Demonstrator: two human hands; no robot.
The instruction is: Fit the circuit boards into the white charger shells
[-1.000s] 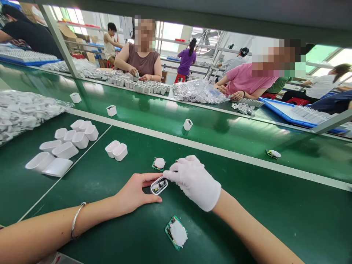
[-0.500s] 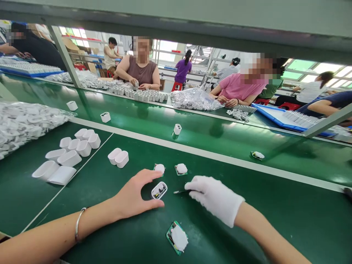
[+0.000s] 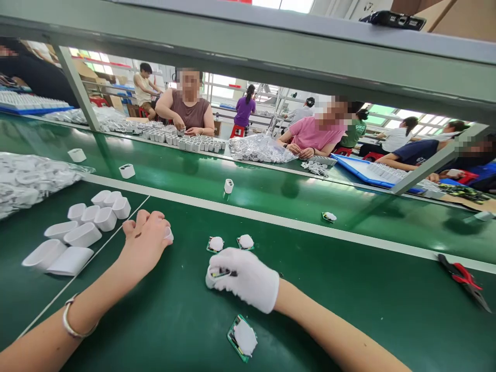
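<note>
My bare left hand (image 3: pixel 145 240) is closed over a white plastic shell (image 3: pixel 169 235), which is mostly hidden under the curled fingers. In its white glove, my right hand (image 3: pixel 244 279) grips a white oval plastic housing (image 3: pixel 210 278) with electronic parts inside. A small dark piece also shows at the gloved fingers, too little of it to name. Just beyond that hand lie two green circuit boards with white pads, a left board (image 3: pixel 215 244) and a right board (image 3: pixel 245 241). Closer to me rests a larger-looking circuit board (image 3: pixel 243 338), also white-padded.
Several empty white shells (image 3: pixel 83 235) stand left of my left hand, before a bag of white parts (image 3: pixel 34 181). Red-handled pliers (image 3: pixel 463 279) lie at right. On the green belt (image 3: pixel 186 178) sit housings and a board (image 3: pixel 329 217). Co-workers sit opposite, beneath a metal beam.
My left hand has moved left from beside the filled housing to the pair of empty shells. My gloved right hand has moved left and taken hold of the filled housing. The view has shifted.
</note>
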